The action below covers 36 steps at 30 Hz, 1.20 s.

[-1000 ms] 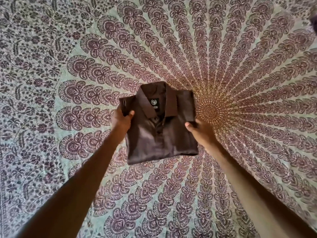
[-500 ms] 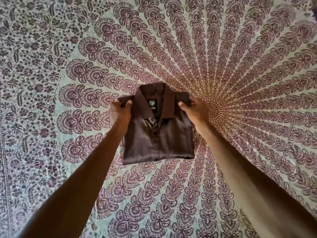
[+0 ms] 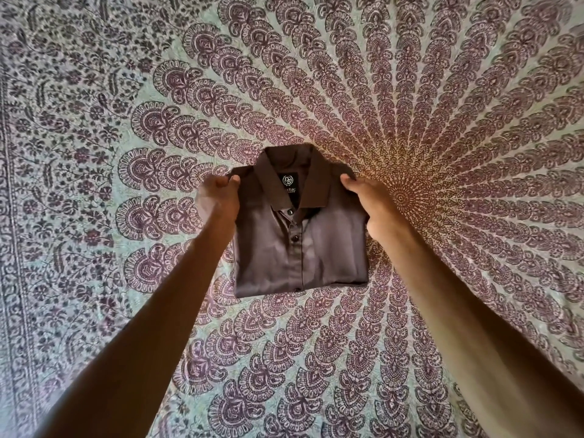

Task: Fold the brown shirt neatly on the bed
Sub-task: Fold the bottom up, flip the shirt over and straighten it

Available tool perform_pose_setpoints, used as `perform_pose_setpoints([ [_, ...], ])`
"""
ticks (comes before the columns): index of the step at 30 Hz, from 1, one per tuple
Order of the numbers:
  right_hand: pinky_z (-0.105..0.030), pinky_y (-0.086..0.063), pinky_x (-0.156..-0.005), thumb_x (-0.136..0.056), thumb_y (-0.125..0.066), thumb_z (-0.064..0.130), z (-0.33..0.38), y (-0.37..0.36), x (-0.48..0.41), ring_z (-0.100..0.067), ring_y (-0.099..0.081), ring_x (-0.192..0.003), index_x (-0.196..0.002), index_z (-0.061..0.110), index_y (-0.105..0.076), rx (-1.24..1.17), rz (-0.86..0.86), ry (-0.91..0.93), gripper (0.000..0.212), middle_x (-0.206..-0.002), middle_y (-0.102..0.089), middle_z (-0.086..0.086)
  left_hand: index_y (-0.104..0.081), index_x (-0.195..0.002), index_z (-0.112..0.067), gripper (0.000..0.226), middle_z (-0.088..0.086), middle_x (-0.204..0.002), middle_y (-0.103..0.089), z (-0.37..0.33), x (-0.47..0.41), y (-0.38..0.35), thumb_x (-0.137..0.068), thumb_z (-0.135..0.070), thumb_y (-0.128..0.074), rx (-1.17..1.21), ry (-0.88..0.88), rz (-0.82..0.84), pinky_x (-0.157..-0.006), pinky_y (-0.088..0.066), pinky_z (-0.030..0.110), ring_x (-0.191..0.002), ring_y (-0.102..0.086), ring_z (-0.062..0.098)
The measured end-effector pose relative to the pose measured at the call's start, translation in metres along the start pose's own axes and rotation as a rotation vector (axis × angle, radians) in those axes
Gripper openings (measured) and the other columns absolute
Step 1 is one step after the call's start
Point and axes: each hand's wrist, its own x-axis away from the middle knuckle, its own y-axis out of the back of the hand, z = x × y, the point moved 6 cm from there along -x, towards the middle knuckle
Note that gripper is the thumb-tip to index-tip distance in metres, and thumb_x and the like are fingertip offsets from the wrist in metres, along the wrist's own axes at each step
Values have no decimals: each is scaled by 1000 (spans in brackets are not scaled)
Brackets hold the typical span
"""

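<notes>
The brown shirt (image 3: 316, 248) lies folded into a compact rectangle in the middle of the bed, collar up and away from me, its black neck label and front buttons showing. My left hand (image 3: 218, 200) grips the shirt's upper left corner at the shoulder, fingers curled over the edge. At the upper right shoulder corner my right hand (image 3: 369, 200) holds the fabric the same way. Both forearms reach in from the bottom of the view.
The bed is covered by a patterned sheet (image 3: 126, 121) with a purple and pale green mandala print, its centre just right of the shirt. The sheet spreads flat on all sides of the shirt.
Both hands slid up from the shirt's sides to its top shoulder corners. The shirt itself stays folded in about the same place.
</notes>
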Motion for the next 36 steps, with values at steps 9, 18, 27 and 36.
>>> perform_pose_setpoints([
  [9,-25,-56,-70,-84,-75,32,8,-8,-3,-16,-68,-77,-109,4,-70,92,-31,12,38,-99,-74,-8,-57,-100,-12,13,-3,-89,-57,-10,16,2,-90,-19,-60,-109,-194,-126,-54,-23,20,-65,-37,-1],
  [18,-44,-51,-98,-93,-65,24,2,-23,2,-29,-68,-100,-94,12,-67,68,137,-177,12,-104,-73,-11,-47,-120,-5,27,7,-102,-54,8,7,2,-97,-18,-51,-5,-59,-22,-73,-38,29,-88,-51,20],
  [27,-20,-51,-60,-86,-69,13,19,-11,24,-9,-65,-64,-84,16,-70,-10,15,98,4,-81,-72,-2,-57,-116,-15,23,10,-107,-66,16,-6,-4,-94,-22,-52,145,4,22,-68,-41,27,-81,-54,20],
  [36,-19,-27,-46,-91,-63,24,28,-58,71,0,-43,-48,-74,16,-59,562,-186,643,19,-60,-54,6,-57,-115,-13,23,14,-108,-66,30,2,-3,-94,-23,-53,136,-13,8,-84,-52,41,-96,-62,28],
])
